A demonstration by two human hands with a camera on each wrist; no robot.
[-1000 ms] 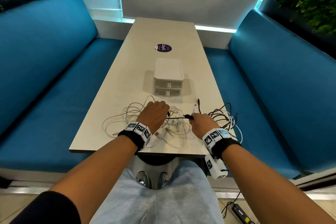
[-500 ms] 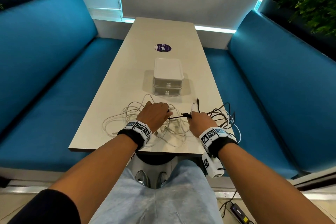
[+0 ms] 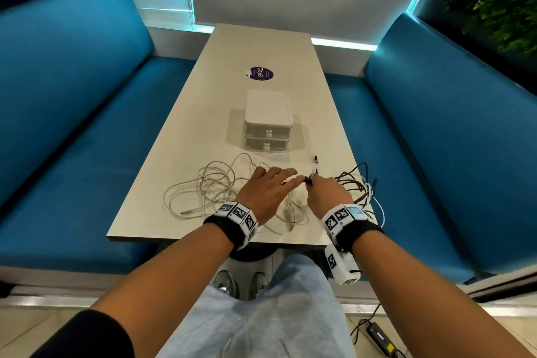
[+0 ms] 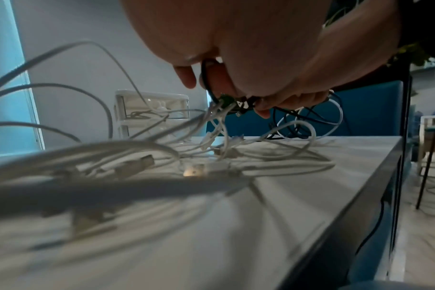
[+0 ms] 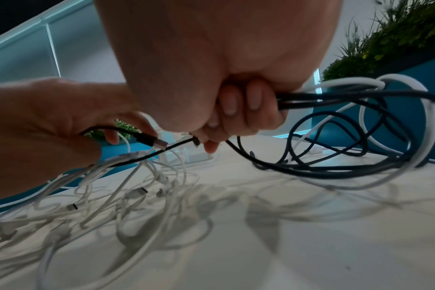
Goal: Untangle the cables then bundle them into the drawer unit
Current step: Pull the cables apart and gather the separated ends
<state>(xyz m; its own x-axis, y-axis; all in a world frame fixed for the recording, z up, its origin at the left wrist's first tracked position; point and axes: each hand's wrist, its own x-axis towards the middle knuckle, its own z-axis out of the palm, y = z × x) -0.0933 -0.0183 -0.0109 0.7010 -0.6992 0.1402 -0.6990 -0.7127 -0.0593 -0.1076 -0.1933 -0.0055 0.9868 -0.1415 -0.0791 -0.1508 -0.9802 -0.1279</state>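
Observation:
A tangle of white cables (image 3: 220, 192) lies on the near end of the table (image 3: 270, 46). Loops of black cable (image 3: 353, 183) with one white strand lie at the right edge. My left hand (image 3: 286, 180) hovers over the white tangle and pinches a black cable just behind its USB plug (image 5: 153, 140). My right hand (image 3: 315, 186), almost touching the left, has its fingers (image 5: 238, 106) curled round several black strands (image 5: 335, 157). The white two-drawer unit (image 3: 268, 122) stands behind the cables with both drawers closed.
A purple sticker (image 3: 261, 73) lies on the table beyond the drawer unit. Blue benches (image 3: 72, 96) flank the table on both sides. The table's near edge (image 3: 203, 237) is just under my wrists. A power adapter (image 3: 380, 334) lies on the floor at the right.
My hands have come together: the left moved right toward the right hand, and the stretch of black cable between them has shortened to almost nothing.

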